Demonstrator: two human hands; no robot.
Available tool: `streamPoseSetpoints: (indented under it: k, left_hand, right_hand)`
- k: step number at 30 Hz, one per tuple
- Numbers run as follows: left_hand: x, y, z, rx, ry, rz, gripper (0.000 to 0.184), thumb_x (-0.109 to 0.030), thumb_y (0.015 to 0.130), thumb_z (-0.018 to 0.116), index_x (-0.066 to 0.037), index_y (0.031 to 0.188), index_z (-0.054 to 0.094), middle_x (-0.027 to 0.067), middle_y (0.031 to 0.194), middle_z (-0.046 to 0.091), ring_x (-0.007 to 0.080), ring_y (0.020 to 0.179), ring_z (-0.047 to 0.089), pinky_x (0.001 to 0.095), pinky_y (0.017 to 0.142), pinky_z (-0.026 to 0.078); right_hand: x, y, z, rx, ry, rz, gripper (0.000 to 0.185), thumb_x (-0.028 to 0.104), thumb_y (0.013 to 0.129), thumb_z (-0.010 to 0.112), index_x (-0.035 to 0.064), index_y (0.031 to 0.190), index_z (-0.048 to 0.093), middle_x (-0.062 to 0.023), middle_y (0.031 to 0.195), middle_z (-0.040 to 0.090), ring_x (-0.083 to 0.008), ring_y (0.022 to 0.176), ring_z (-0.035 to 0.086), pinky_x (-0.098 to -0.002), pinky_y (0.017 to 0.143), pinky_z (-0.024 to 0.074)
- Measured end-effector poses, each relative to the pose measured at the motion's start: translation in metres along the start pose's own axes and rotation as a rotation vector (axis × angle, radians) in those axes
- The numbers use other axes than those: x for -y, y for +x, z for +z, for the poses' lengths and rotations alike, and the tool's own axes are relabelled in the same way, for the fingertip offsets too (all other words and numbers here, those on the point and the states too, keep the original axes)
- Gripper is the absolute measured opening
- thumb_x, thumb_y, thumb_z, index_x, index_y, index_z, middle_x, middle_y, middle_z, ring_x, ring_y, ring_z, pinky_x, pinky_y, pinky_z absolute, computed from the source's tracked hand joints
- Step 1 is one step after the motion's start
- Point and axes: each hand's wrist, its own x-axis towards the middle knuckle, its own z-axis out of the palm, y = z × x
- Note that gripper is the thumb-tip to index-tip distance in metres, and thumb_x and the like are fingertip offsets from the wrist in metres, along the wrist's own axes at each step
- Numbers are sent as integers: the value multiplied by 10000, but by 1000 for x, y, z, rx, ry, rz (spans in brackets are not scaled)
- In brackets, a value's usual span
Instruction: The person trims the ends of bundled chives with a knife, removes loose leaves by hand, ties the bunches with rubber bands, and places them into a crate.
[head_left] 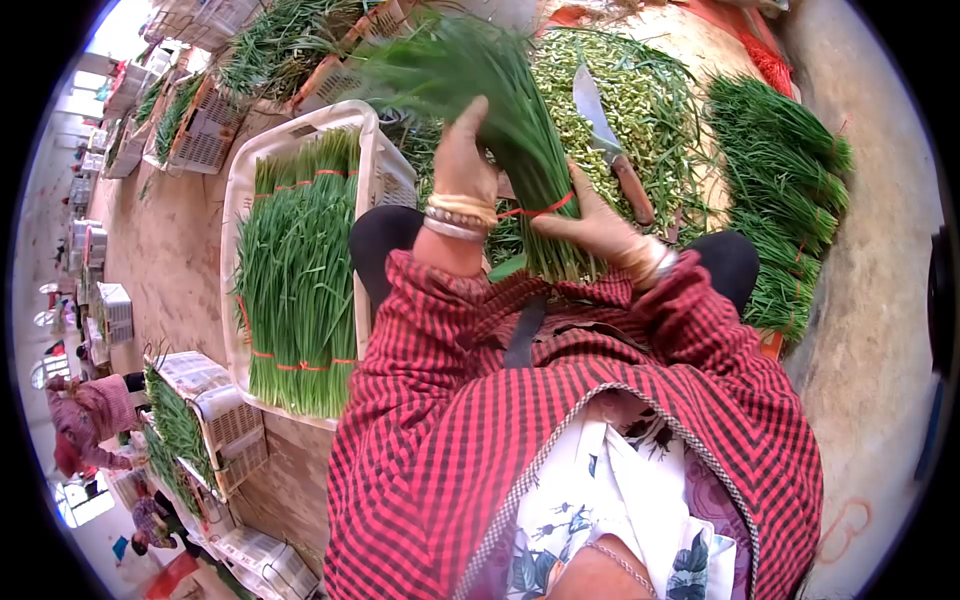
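A bunch of green chives (530,150) is held upright in front of me, its leafy tips blurred by motion. My left hand (466,155) grips it from the left side, with most fingers hidden behind the leaves. Lower down, my right hand (603,228) closes round the bunch beside a red band (545,208) tied near the cut ends. Just beyond my right hand lies a knife (600,118) with a wooden handle, on a heap of chopped chive ends (655,85).
At left stands a white plastic crate (232,300) packed with banded chives (300,250). More bundles (775,170) are stacked along the right. Red bands (768,65) lie at the top right. Other crates (232,420) and people (95,410) are farther left.
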Motion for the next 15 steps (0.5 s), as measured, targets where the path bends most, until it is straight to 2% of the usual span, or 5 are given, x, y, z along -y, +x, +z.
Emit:
streamPoseSetpoints:
  k: [2,7,11,12,15]
  left_hand:
    - [-21,2,17,13,70,66,314,-261,929,595,-102,1199,577,64,1150,612,223,1128,523,496,948,438]
    - [-58,4,-1,78,277,296,347,-283,927,599,-76,1204,606,81,1195,638,196,1163,570,435,966,465]
    - [-20,-17,-47,-16,447,-84,203,-245,904,632,-51,848,655,113,809,684,233,797,676,361,821,540]
    - [8,2,-92,127,460,-325,264,-281,912,620,-22,901,669,134,845,692,245,798,675,375,837,536]
    - [58,-30,-50,182,58,-329,506,-446,927,543,-3,1158,620,151,1054,686,295,850,675,424,883,521]
  right_hand:
    - [6,-7,13,-58,62,-151,889,378,795,759,-41,1432,303,-168,1229,583,-242,1114,583,-341,1000,443]
    - [-10,-5,-11,68,588,278,525,236,845,694,-10,1273,513,-88,1112,637,-172,967,633,-318,873,512]
    - [12,-11,-20,82,549,197,586,256,851,688,-14,1315,454,-93,1138,621,-181,975,638,-316,868,524]
    - [23,-14,-20,83,549,199,586,256,851,688,-14,1315,454,-93,1138,621,-181,975,638,-316,868,524]
    - [38,-21,-14,154,585,249,606,280,859,673,-16,1332,435,-94,1153,612,-184,1000,627,-321,894,512]
